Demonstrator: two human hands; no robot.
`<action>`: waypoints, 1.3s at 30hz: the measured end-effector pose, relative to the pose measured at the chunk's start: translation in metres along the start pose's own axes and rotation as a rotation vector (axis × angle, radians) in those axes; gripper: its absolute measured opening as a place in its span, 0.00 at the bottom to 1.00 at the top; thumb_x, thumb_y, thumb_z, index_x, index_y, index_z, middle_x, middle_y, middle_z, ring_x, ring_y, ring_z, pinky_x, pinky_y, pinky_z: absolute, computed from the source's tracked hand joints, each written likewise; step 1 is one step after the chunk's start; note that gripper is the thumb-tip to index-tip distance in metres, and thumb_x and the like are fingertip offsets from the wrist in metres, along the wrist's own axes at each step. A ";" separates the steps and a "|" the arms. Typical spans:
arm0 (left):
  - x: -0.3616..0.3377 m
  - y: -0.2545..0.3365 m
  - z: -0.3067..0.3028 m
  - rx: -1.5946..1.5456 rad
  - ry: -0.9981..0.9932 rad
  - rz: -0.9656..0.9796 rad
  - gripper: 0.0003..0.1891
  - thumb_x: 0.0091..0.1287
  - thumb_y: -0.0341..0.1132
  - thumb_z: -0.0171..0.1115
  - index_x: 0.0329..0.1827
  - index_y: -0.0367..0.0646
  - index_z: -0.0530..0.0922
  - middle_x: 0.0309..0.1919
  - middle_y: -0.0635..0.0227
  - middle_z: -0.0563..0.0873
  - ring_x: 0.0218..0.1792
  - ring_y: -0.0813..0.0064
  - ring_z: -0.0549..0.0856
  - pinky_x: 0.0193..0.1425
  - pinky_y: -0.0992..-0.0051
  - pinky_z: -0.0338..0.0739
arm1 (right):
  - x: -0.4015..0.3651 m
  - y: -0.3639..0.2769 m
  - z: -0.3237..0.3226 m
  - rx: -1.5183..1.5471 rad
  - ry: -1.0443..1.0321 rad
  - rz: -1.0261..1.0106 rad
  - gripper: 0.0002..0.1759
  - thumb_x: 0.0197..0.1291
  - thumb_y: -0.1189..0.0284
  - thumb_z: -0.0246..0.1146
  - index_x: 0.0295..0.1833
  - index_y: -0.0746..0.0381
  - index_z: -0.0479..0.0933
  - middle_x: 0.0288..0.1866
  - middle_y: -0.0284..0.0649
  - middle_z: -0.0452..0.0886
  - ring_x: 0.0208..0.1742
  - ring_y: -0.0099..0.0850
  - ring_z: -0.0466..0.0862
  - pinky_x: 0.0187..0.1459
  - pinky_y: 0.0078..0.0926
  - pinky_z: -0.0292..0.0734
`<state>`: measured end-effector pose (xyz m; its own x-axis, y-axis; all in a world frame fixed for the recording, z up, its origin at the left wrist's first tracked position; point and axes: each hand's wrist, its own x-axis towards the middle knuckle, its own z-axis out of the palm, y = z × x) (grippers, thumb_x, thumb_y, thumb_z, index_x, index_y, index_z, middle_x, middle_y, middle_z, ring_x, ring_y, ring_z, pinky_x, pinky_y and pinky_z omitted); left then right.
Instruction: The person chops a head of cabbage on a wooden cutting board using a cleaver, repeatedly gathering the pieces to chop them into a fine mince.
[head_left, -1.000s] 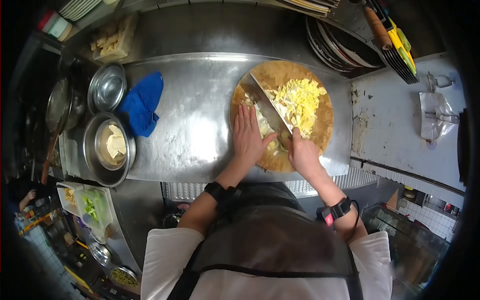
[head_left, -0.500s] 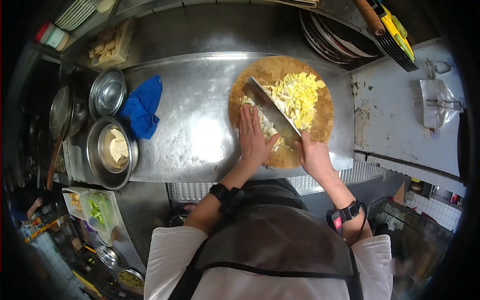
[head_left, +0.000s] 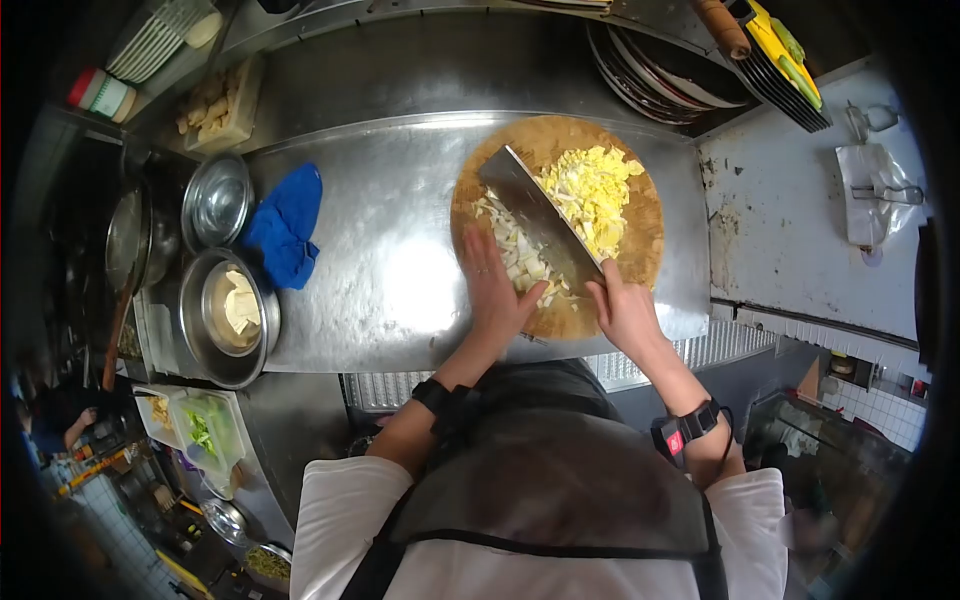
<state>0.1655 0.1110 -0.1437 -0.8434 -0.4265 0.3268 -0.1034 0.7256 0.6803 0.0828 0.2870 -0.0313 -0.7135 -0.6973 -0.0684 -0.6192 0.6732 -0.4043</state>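
- Your right hand (head_left: pixel 625 315) is clenched around the handle of the broad steel cleaver (head_left: pixel 540 215), at the near edge of the round wooden chopping board (head_left: pixel 652 240).
- The cleaver's blade runs diagonally across the board, from your right hand up towards the far left, and splits the cut vegetable into two lots.
- Your left hand (head_left: pixel 492 285) lies flat and released, fingers stretched out, on the left near part of the board; it grasps nothing and its fingertips sit just beside the pale white chopped pieces (head_left: pixel 515 250).
- The heap of yellow chopped cabbage (head_left: pixel 592 190) lies on the far right half of the board, on the other side of the blade from the white pieces.
- The board sits on the stainless steel worktop (head_left: pixel 390 260), towards its right end.
- A crumpled blue cloth (head_left: pixel 287 225) lies on the worktop, well apart from the board to your left.
- Beyond the cloth stand a large steel bowl with pale slabs inside (head_left: pixel 228 315) and, behind it, a smaller steel bowl (head_left: pixel 217 200).
- A stack of plates (head_left: pixel 650 75) leans behind the board at the far right.
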 end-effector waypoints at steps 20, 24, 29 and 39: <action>-0.001 0.033 -0.010 0.306 -0.299 0.025 0.62 0.46 0.69 0.67 0.78 0.44 0.49 0.74 0.33 0.47 0.75 0.34 0.46 0.72 0.36 0.41 | 0.001 0.004 0.000 0.076 0.078 0.052 0.11 0.66 0.70 0.58 0.47 0.64 0.67 0.18 0.54 0.77 0.23 0.55 0.79 0.26 0.50 0.73; 0.047 0.017 -0.006 0.350 -0.100 -0.032 0.57 0.47 0.70 0.68 0.77 0.48 0.56 0.73 0.33 0.50 0.74 0.34 0.47 0.72 0.37 0.42 | 0.014 0.007 -0.015 -0.148 0.079 0.073 0.10 0.65 0.71 0.57 0.45 0.65 0.66 0.18 0.53 0.77 0.22 0.54 0.79 0.25 0.50 0.73; 0.064 -0.006 0.014 0.202 -0.101 0.083 0.50 0.53 0.63 0.68 0.74 0.42 0.60 0.74 0.41 0.54 0.76 0.44 0.51 0.75 0.50 0.52 | 0.016 0.016 0.004 -0.189 0.067 0.077 0.10 0.64 0.74 0.57 0.46 0.64 0.64 0.19 0.53 0.77 0.24 0.57 0.79 0.26 0.52 0.71; 0.047 0.005 0.012 -0.074 -0.092 0.028 0.49 0.58 0.54 0.69 0.75 0.36 0.53 0.74 0.41 0.52 0.75 0.42 0.53 0.75 0.53 0.54 | 0.018 0.006 -0.004 -0.107 0.060 0.074 0.08 0.63 0.75 0.56 0.45 0.66 0.65 0.18 0.55 0.77 0.23 0.56 0.79 0.27 0.52 0.73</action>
<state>0.1189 0.1013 -0.1329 -0.8905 -0.3529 0.2873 -0.0426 0.6931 0.7196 0.0655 0.2796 -0.0311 -0.7749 -0.6310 -0.0387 -0.5932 0.7469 -0.3005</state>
